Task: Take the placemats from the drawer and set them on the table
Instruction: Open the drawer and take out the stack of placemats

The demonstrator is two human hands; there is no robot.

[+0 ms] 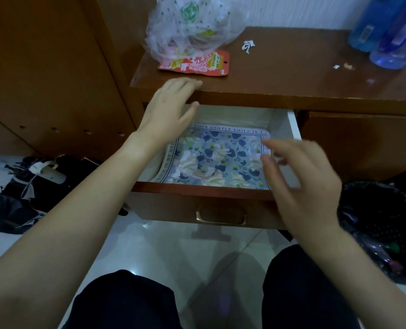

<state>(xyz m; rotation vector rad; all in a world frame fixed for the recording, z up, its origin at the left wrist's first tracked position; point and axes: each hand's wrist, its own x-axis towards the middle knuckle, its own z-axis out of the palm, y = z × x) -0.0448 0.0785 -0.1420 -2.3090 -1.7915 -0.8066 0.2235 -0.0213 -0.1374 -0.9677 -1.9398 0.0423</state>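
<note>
Brown wooden table (292, 77) with its drawer (168, 210) standing open, both hands above it.
A flowered placemat (216, 157) lies flat inside the drawer. The left hand (166, 112) hovers at ten o'clock of it, fingers loose, holding nothing. The right hand (301, 184), blurred, spreads its fingers over the mat's edge at four o'clock, also grasping nothing.

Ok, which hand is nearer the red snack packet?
Left. The left hand is at the wooden table's edge, just short of the red snack packet; the right hand hovers over the open drawer's right side.
</note>
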